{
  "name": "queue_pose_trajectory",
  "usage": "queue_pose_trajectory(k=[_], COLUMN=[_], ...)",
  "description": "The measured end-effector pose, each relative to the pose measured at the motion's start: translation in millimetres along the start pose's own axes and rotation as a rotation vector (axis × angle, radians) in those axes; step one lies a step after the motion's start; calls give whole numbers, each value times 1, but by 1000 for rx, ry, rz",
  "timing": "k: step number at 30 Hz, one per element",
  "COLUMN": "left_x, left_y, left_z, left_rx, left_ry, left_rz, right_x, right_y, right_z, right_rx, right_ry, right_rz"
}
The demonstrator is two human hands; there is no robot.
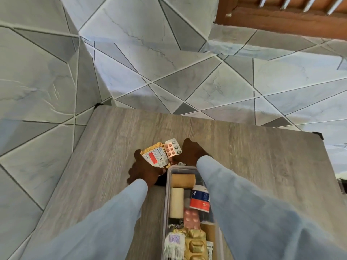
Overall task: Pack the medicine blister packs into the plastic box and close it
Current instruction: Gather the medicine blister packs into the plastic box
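Note:
A clear plastic box (167, 186) stands open on the wooden table, running from the middle toward the bottom edge. Inside lie a tan roll, a white roll, a white-and-red tub (200, 199), pink blisters (191, 218) and gold blister packs (196, 243). Just beyond the box's far end, my left hand (144, 170) grips a gold blister pack with a white-and-red label (155, 155). My right hand (191, 153) holds a silver blister pack with pink pills (173, 148). Both packs overlap above the table.
The grey wood-grain table (244, 156) ends at a far edge with black corner caps. Beyond it lies a tiled floor with triangular patterns (150, 62). A brown wooden piece of furniture (281, 17) sits at the top right. No lid is visible.

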State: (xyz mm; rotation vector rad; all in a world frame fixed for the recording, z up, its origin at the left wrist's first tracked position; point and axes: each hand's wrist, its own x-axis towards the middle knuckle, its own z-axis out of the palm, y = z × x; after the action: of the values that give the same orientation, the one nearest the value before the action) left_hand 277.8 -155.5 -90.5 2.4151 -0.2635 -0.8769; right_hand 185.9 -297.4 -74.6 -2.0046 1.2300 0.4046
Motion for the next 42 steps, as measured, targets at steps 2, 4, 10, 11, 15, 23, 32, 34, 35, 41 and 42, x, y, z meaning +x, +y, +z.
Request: queue_pose_trajectory(k=[2,4,10,11,15,23,32,34,35,41,42], left_x=[-4,-3,-2,-1,3,-8,-5,-5,-4,-7,-7], left_y=[2,3,-7,-8,-8,-7,-10,-10,-12,-18,-20], left_z=[0,0,-7,-8,-13,-12,-12,-11,-9,-6,-5], left_rx=[-95,-181,-323,-328,-361,-274,-442,-499,-511,-482,-490], left_ry=[7,-3,-14,-10,-13,5,-84,-107,-123,-121,-124], left_rz=[46,81,47,29,-53,-106,-121,-138,-150,-176,-174], right_x=[-1,-2,-3,-3,-2,5,10,10,9,7,7], right_y=[-6,-12,-25,-27,-30,-31,-19,-17,-17,-17,-18], right_z=[5,9,16,17,17,20,17,17,17,16,15], right_rx=[6,-11,-78,-81,-77,-67,-48,-46,-39,27,39], right_ry=[-2,8,93,114,135,39,23,26,26,49,64], right_rz=[5,8,17,20,60,13,-42,-43,-45,-66,-74])
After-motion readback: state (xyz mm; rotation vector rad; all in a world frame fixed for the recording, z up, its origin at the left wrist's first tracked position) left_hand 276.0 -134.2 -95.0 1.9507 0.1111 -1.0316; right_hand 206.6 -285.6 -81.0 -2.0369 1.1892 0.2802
